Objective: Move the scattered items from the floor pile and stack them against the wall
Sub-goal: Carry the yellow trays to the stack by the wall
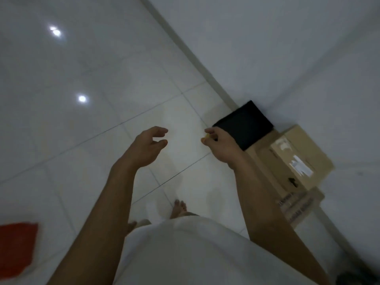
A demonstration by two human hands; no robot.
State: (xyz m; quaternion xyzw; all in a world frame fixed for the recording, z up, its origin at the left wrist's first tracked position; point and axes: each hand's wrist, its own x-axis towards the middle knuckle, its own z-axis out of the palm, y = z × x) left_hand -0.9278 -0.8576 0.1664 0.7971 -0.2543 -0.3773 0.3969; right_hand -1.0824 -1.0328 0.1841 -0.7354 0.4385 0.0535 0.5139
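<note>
hands reach forward over the white tile floor [82, 140]. left hand [148, 147] hangs loosely curled, holding nothing. right hand [221, 145] pinches a small yellowish bit, too blurred to name. black flat box [246, 124] lies on cardboard boxes [292, 161] against the wall [287, 58], just beyond the right fingers.

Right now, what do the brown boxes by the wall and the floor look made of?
Brown boxes: probably matte corrugated cardboard, tan, with pale labels on top. Floor: seemingly glossy glazed tile, given the thin grout lines and mirrored ceiling lights.
</note>
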